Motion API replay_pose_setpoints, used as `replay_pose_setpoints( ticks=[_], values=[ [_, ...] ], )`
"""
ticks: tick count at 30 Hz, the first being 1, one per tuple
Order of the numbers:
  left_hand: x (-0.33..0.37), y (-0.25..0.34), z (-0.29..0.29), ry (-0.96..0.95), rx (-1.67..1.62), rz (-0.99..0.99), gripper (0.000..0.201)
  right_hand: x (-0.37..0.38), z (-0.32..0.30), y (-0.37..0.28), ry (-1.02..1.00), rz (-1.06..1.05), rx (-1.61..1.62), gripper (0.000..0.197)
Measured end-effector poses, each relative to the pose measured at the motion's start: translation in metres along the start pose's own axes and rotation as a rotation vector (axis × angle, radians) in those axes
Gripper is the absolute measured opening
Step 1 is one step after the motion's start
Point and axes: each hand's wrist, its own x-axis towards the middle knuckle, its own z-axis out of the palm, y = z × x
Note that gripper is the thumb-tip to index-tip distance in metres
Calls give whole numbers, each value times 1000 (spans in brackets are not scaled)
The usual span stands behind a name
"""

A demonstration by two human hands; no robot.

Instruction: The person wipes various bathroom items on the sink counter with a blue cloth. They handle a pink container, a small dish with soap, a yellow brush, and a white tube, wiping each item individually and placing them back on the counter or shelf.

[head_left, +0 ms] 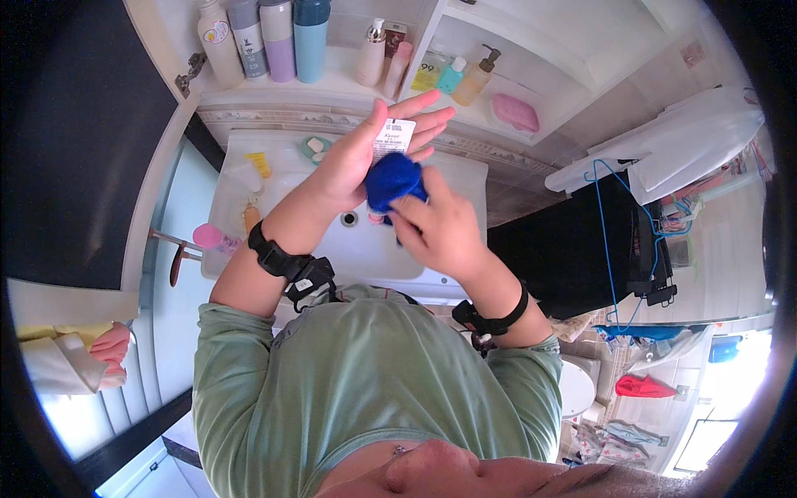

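My left hand is over the sink with its palm turned up and its fingers stretched out. Across that palm lies a flat white tube with small dark print, propped between thumb and fingers. A bunched blue cloth covers the tube's lower part. My right hand pinches the cloth from the right and presses it against the tube. Something pinkish peeks out under the cloth, too small to make out. Below both hands is the white sink, with its drain showing between my wrists.
A yellow tube, a soap dish and a pink cup stand around the sink's left side. Bottles line the shelf behind. A pump bottle and pink soap box sit right. A blue hanger hangs at right.
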Motion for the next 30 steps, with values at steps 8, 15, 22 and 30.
replay_pose_setpoints(
  ticks=[8, 15, 22, 30],
  values=[
    [-1, 1, -3, -65, 22, -1, 78, -22, 0, 2, -141, -41, 135, 23],
    [-3, 1, 5, -11, 26, -3, 79, -29, -43, 26, -245, 210, 708, 28],
    [2, 2, 23, -35, -23, -12, 80, 13, -77, 11, 172, 97, 295, 29],
    [3, 4, 30, -49, -106, -8, 76, 21, -59, 20, 260, 157, 316, 26]
  ],
)
